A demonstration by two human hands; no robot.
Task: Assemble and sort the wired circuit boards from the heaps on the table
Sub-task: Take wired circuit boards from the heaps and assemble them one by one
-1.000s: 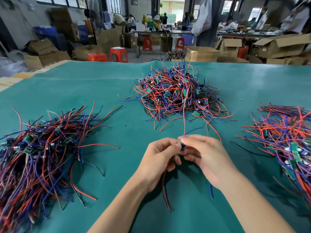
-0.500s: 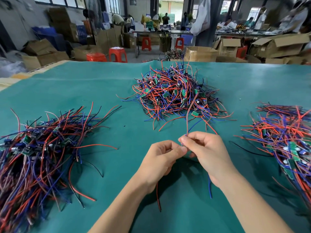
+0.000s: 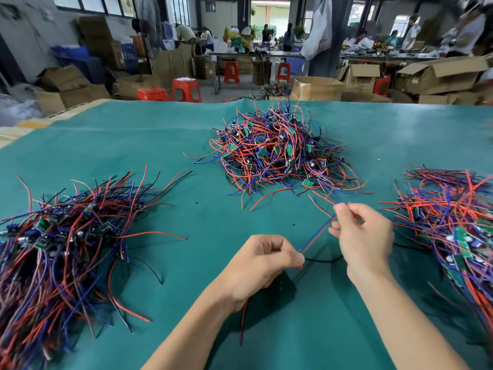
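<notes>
My left hand [image 3: 262,265] and right hand [image 3: 362,236] pinch opposite ends of red-and-blue wires [image 3: 316,233] stretched between them above the tabletop [image 3: 186,204].

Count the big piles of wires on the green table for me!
3: left heap, middle heap at the back, right heap, partly cut off by the frame edge.

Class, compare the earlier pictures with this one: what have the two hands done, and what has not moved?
The right hand has drawn away up and rightward, pinching the blue and red wire pair taut from the left hand, which keeps its grip. The three heaps on the teal table cover stayed put.
</notes>
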